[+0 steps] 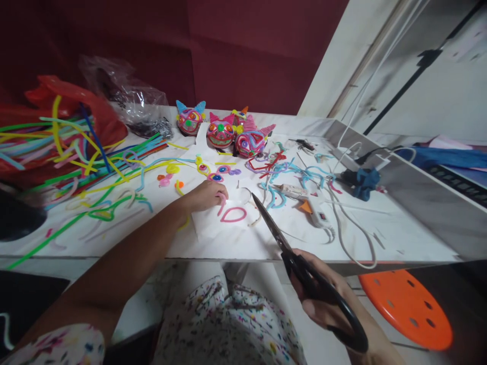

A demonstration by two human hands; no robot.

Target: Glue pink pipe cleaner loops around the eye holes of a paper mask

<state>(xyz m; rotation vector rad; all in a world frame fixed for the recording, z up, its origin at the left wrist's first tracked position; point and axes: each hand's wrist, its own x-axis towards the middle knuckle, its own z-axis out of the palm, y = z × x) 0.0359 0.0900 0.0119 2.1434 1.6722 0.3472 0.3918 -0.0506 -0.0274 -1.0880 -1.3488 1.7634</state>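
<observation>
My left hand [207, 195] is low over the white paper, fingers closed on a short pink pipe cleaner [219, 207]. Just right of it lies a pink pipe cleaner bent into a teardrop loop [243, 218]. Black-handled scissors [279, 237] are in my right hand [323, 289], held at the table's front edge, their blades pointing up and left toward the loop. The blades look closed together. Beyond my left hand rest coiled pipe-cleaner eyes [217, 177] in pink and blue.
Colourful animal heads [221, 133] stand at the back. A red bag [110, 119] of pipe cleaners fills the left. On the right are a glue gun [317, 215], its looping cable [353, 235] and blue pipe-cleaner scraps [277, 197]. An orange stool [409, 309] stands below, right.
</observation>
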